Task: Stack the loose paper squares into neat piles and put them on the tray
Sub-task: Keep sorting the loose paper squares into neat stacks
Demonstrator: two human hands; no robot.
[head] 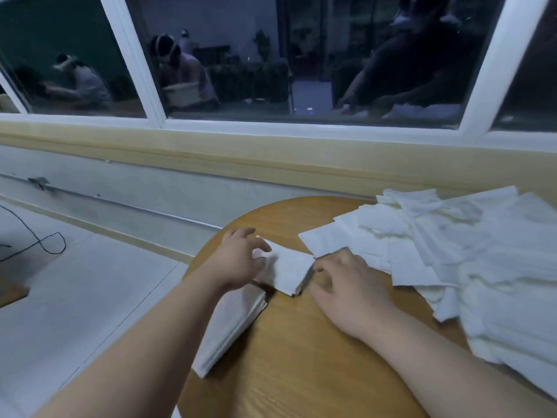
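Squaring was the job of the moment, as I judged it. The left hand lay over the left end of a small stack of paper squares on the tabletop, its fingers curled down and clamped on the top sheets. The right hand sat at the opposite edge, fingers bent, tips against the paper. Whether they gripped or merely pushed I could not tell. A finished pile lay under the left forearm at the tabletop's rim. The loose heap sprawled to the right, one sheet's corner almost touching the stack. No tray was in sight. To do it well, I thought, both hands should press inward evenly, nudge the edges flush, and keep that stray corner from catching.
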